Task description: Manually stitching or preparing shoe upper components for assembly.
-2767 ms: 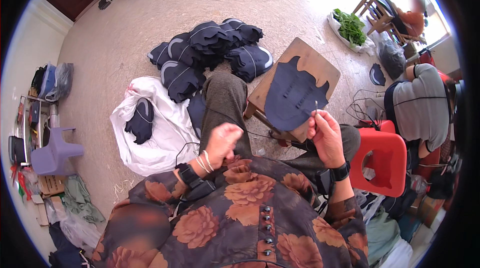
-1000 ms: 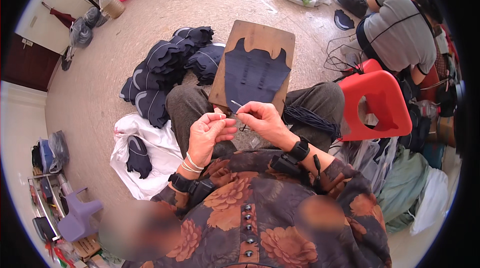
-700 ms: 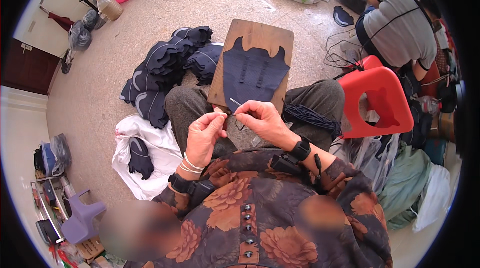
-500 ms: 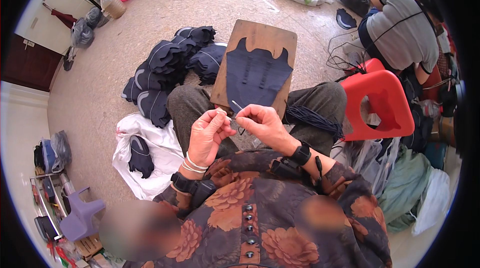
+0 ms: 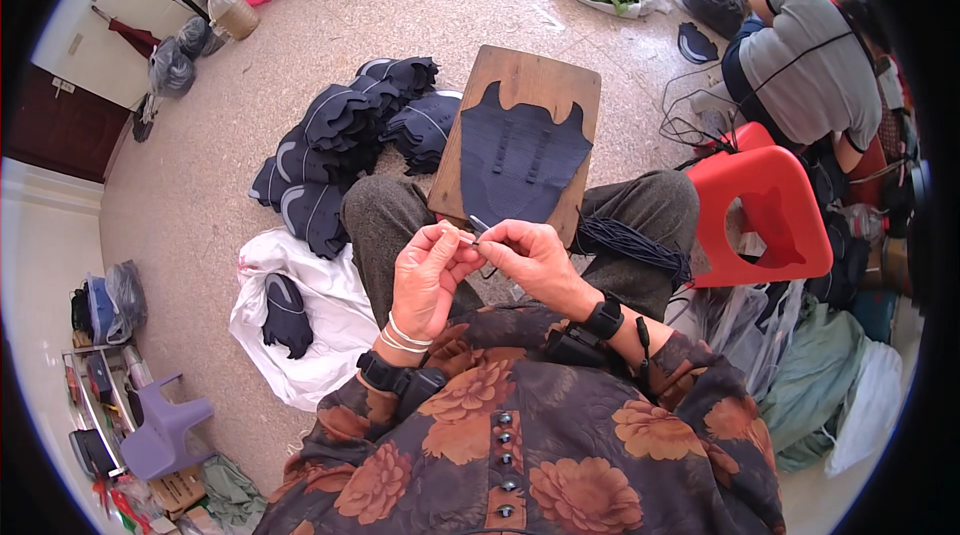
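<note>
gap between left hand (image 5: 425, 280) and right hand (image 5: 540, 260) has narrowed, so both work at one spot. right grip pinches slim tool (image 5: 478, 224); left is pinched closed, contents unclear. dark fabric piece (image 5: 525, 160) lies on table (image 5: 535, 78).

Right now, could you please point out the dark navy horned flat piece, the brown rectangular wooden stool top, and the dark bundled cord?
Dark navy horned flat piece (image 5: 521, 157), head view: its middle.
Brown rectangular wooden stool top (image 5: 540, 84), head view: bare far end.
Dark bundled cord (image 5: 634, 245), head view: middle of its strands.
</note>
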The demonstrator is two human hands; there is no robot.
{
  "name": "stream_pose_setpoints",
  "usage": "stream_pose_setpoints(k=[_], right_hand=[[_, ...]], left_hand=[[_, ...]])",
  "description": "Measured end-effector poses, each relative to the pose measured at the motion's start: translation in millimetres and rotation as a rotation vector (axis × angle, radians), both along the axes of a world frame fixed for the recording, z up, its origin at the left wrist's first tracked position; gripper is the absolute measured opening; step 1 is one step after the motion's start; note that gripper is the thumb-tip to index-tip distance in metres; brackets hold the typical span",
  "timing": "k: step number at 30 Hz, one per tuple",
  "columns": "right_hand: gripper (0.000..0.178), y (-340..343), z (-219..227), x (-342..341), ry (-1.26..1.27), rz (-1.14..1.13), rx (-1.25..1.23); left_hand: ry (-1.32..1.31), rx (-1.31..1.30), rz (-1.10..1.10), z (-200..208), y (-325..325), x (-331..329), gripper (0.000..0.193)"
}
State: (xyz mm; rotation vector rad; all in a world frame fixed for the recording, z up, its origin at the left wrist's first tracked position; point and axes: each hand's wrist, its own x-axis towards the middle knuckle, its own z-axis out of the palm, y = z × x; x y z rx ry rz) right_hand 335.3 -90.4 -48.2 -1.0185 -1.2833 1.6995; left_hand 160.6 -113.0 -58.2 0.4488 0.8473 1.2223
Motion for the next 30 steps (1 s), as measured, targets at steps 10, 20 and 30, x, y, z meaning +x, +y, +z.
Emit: stream_pose_setpoints(k=[10, 20, 30], right_hand=[[0.012, -0.1, -11.6, -3.7, -0.1, -0.057, 0.088], [0.014, 0.4, -14.0, -5.9, -0.069, -0.077, 0.102], [0.012, 3.1, -13.2, -7.8, -0.202, -0.11, 0.215]], left_hand=[[0.056, 0.007, 0.033, 0.4, -1.4, 4.8, 0.011], [0.107, 0.022, 0.087, -0.7, -2.5, 6.9, 0.009], [0.184, 0.009, 0.136, -0.4, -1.0, 9.0, 0.008]])
